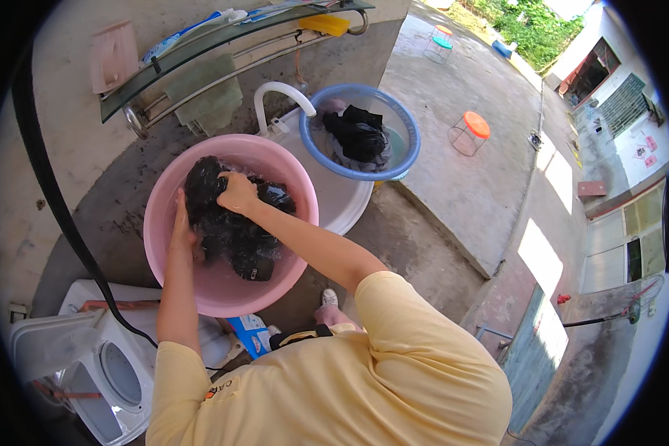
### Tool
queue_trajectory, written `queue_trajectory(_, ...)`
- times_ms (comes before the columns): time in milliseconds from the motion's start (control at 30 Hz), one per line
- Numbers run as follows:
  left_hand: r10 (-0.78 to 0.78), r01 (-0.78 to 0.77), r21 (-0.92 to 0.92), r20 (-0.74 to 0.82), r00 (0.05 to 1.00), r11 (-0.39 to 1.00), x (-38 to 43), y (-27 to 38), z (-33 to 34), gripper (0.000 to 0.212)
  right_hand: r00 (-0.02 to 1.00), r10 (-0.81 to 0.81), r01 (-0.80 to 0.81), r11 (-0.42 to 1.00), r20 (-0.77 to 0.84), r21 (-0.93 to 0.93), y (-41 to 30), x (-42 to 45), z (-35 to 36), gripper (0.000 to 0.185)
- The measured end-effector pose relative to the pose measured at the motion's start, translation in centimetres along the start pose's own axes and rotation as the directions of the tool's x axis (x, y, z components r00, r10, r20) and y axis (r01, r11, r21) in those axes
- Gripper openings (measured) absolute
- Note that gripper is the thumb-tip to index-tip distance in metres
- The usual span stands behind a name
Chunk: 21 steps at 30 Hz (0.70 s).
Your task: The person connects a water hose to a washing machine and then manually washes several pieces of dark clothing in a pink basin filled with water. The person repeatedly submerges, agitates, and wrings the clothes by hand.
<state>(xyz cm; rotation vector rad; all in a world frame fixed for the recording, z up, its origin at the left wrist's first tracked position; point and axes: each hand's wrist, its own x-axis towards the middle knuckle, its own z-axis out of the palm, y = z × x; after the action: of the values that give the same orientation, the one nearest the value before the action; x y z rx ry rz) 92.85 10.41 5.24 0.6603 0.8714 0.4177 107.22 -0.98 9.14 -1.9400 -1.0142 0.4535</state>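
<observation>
A pink plastic basin [156, 234] holds water and a soaked black garment [217, 217]. My right hand [238, 192] grips a fold of the cloth near the top of the heap, its fingers curled in. Against the garment's left side, inside the basin wall, lies my left hand [187, 228]; its lower part is in the water, so its hold on the cloth is unclear. To the upper right, a blue-rimmed plastic basin [412, 128] contains black and grey wet clothes [359, 136]. It rests over a white sink [334, 206].
A white curved faucet [281, 92] rises between the basins. Above is a glass wall shelf [200, 61] with a green cloth [209, 95] hanging on its rail. A white twin-tub washing machine [111, 362] stands lower left, and a black hose or cable [61, 200] runs down the left. An orange stool [475, 125] stands farther right.
</observation>
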Motion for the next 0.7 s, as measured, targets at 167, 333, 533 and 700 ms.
queue_trajectory(167,0.073,-0.08,-0.118,-0.062,0.995,0.99,-1.6,-0.3,1.5,0.052,0.977,-0.188,0.124,0.89,0.105,0.438,-7.8,-3.5,-0.7,0.028)
queue_trajectory(333,0.158,-0.152,-0.111,0.043,0.987,0.982,-0.8,0.3,0.8,0.048,0.968,-0.245,0.233,0.804,-0.052,0.547,-8.5,-3.9,0.1,0.029)
queue_trajectory(533,0.188,-0.17,-0.243,0.055,0.981,0.955,-6.2,0.5,0.0,0.034,0.961,-0.219,0.274,0.846,-0.17,0.458,-2.6,-2.2,-3.9,0.036)
queue_trajectory(700,0.391,-0.416,0.246,0.146,0.909,0.875,-10.7,2.3,-2.1,0.034,0.968,-0.104,0.109,0.994,0.226,-0.012,1.2,-1.5,-7.6,0.045)
